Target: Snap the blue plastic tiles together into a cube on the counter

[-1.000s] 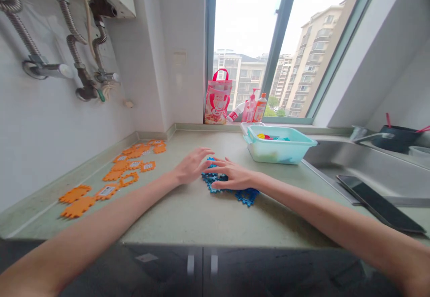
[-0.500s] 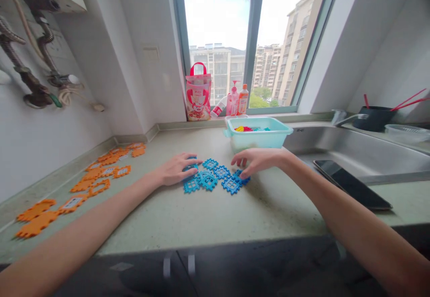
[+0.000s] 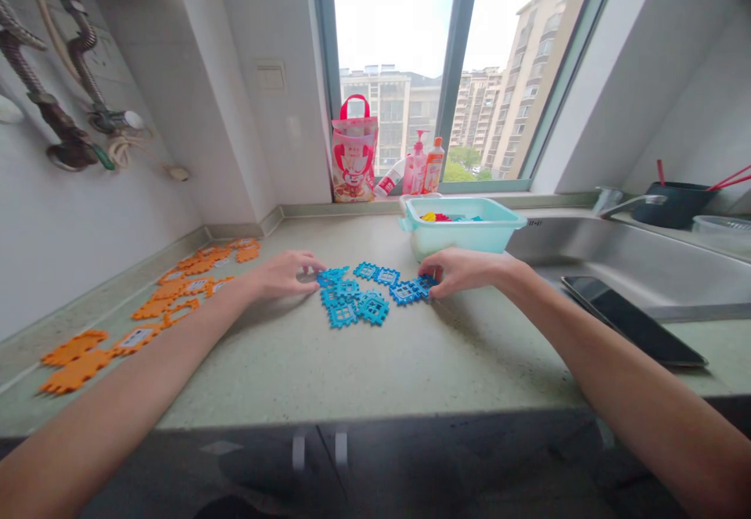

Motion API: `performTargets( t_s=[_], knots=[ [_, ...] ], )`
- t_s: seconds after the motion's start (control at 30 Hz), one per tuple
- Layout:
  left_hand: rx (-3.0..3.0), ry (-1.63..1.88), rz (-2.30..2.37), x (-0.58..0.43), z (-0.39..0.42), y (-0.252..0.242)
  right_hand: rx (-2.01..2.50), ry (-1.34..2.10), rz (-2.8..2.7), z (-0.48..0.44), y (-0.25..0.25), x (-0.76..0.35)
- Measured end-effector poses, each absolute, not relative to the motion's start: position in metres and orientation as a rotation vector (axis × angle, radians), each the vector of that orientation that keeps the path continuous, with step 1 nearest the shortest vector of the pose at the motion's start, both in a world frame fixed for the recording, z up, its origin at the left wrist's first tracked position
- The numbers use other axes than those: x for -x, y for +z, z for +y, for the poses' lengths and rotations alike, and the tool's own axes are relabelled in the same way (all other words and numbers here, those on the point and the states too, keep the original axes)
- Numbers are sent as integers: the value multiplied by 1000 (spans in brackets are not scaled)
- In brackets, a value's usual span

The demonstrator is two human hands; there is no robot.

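Several blue notched puzzle tiles (image 3: 359, 300) lie spread in a cluster on the pale green countertop (image 3: 375, 362). My left hand (image 3: 285, 273) rests palm down at the cluster's left edge, fingertips touching the leftmost tile, fingers stretched and holding nothing. My right hand (image 3: 463, 270) reaches to the cluster's right end, fingers curled onto the rightmost blue tile (image 3: 423, 286), pinching its edge against the counter.
Several orange tiles (image 3: 170, 300) lie along the left wall. A light teal tub (image 3: 466, 233) with coloured pieces stands behind the right hand. A dark phone (image 3: 630, 319) lies by the steel sink (image 3: 616, 257). A red bag (image 3: 353, 151) and bottles (image 3: 423, 167) stand on the sill.
The blue tiles, first stacked under both hands, have been spread out across the counter. My hands have moved apart to the two ends of the cluster.
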State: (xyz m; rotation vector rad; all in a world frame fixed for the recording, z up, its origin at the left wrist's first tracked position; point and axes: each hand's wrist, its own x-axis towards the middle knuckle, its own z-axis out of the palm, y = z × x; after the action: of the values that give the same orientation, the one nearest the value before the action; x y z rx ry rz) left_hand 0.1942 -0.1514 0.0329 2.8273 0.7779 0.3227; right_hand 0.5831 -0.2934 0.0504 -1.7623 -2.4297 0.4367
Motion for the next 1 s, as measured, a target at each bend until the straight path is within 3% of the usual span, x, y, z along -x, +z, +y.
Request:
performTargets(
  t_s=[0.37, 0.53, 0.77, 1.0],
  knots=[
    [-2770, 354, 954, -206, -153, 27, 1740, 478, -2302, -296, 58, -576],
    [-2762, 395, 1018, -204, -150, 22, 1468, 425, -2221, -296, 56, -569],
    [-2893, 742, 958, -197, -155, 40, 1246, 495, -1952, -293, 61, -568],
    [-2868, 824, 959, -203, -162, 43, 1340, 125, -2270, -300, 64, -571]
  ],
)
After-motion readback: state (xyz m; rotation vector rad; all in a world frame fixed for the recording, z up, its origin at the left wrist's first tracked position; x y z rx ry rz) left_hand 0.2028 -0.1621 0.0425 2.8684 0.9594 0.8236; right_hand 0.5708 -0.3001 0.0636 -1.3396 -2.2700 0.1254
